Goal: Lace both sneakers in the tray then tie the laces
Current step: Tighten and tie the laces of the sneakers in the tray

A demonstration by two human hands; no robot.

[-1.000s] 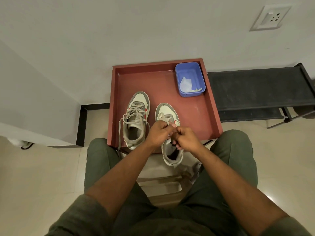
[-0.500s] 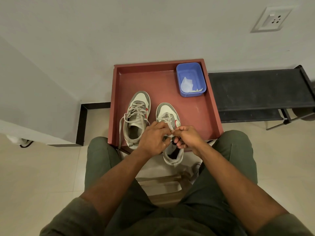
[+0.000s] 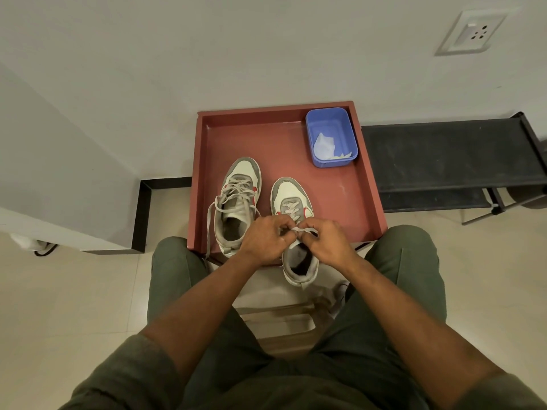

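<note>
Tray (image 3: pixel 367 184): red-brown, shallow-walled, sitting against the wall in front of the seated person's knees, keeping both sneakers within easy reach.

Left sneaker (image 3: pixel 236 202): lying toe-away inside the tray, laces threaded but hanging loose, one end trailing over the tray's near edge; judged laced and waiting for its knot.

Right sneaker (image 3: pixel 291 202): lying toe-away, heel overhanging the near edge, probably drawn close for finger work.

Lace (image 3: pixel 303 230): pale, flat, a short stretch running between the two hands over the upper eyelets.

Left hand (image 3: pixel 265 241): fingers curled, pinching one lace end.

Right hand (image 3: pixel 327 241): fingers curled, pinching the other end; both hands seemingly tensioning the lace for threading or knotting, which cannot be told.

Blue tub (image 3: pixel 352 134): resting in the far right corner, holding pale scraps, clear of the work.
</note>
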